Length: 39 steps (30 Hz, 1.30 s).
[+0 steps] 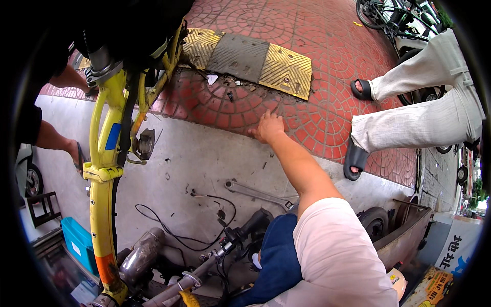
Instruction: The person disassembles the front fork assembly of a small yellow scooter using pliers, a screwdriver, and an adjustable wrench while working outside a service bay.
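Note:
My right hand (pixel 268 126) is stretched out over the edge of the red brick paving, palm down, with the thumb apart from the other fingers. The fingertips are at or just above the bricks, and no object shows in them. My left hand is out of view. Nearer to me, a long adjustable wrench (pixel 257 194) lies on the grey concrete. Beside it is a loose black cable (pixel 176 236) with a connector end. A handlebar (pixel 208 262) with a grip and levers lies close to my knee. On the left stands a scuffed yellow bike frame (pixel 102 204).
A yellow and black rubber ramp (pixel 238 57) lies beyond my hand, with scraps beside it. Someone in pale trousers (pixel 409 123) stands at right; another person's leg (pixel 53 140) is at left. A teal box (pixel 79 245) and a metal trough (pixel 404 235) flank the work area.

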Each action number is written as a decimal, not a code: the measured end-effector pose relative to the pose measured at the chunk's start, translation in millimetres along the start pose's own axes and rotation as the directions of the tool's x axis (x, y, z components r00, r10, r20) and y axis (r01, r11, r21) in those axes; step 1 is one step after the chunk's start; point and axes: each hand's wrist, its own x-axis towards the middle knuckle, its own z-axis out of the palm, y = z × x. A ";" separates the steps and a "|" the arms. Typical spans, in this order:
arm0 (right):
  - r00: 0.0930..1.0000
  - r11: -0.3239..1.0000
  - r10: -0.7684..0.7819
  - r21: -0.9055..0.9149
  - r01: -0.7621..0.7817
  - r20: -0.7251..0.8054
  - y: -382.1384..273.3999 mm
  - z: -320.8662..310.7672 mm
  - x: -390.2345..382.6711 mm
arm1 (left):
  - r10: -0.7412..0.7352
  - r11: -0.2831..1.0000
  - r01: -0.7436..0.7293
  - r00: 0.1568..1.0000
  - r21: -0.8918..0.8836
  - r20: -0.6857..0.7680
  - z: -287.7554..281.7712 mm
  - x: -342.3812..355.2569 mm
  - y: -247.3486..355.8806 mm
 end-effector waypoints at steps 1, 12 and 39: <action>1.000 1.000 0.000 -0.004 0.000 0.005 -1.8 -0.1 0.0 | 0.007 1.000 -0.007 1.000 -0.004 -0.009 0.7 0.0 -0.9; 0.996 1.000 -0.004 0.016 0.003 0.084 -8.5 -17.1 -6.1 | 0.018 0.999 -0.018 1.000 0.049 0.000 -4.4 -9.6 -10.9; 0.946 0.920 -0.319 0.222 0.324 -0.061 -67.3 -85.0 -39.3 | 0.104 0.961 -0.077 0.990 0.266 -0.091 -8.7 12.9 7.9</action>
